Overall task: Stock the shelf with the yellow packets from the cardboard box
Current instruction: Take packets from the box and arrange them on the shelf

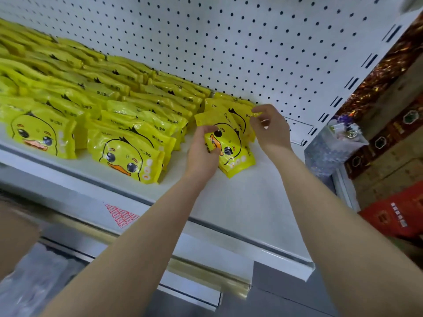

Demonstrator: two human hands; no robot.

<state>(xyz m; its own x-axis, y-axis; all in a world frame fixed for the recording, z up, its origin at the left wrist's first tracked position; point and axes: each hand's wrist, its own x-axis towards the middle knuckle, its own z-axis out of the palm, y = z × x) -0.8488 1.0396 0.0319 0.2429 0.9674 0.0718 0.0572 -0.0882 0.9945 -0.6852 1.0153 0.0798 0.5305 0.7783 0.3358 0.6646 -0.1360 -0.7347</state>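
Observation:
Several rows of yellow duck-face packets (124, 156) lie overlapping on the white shelf (242, 202). At the right end of the rows, my left hand (202, 152) grips the left side of the front yellow packet (231, 147), which leans tilted on the shelf. My right hand (269, 126) pinches the top right corner of the packet just behind it (240, 110). A brown edge at the far left (16, 229) may be the cardboard box; I cannot tell.
A white pegboard back panel (251, 49) rises behind the shelf. Bare shelf surface lies to the right of the held packets. Brown cartons (389, 138) and a red box (398, 213) stand beyond the shelf's right end. A lower shelf edge (206, 282) sits below.

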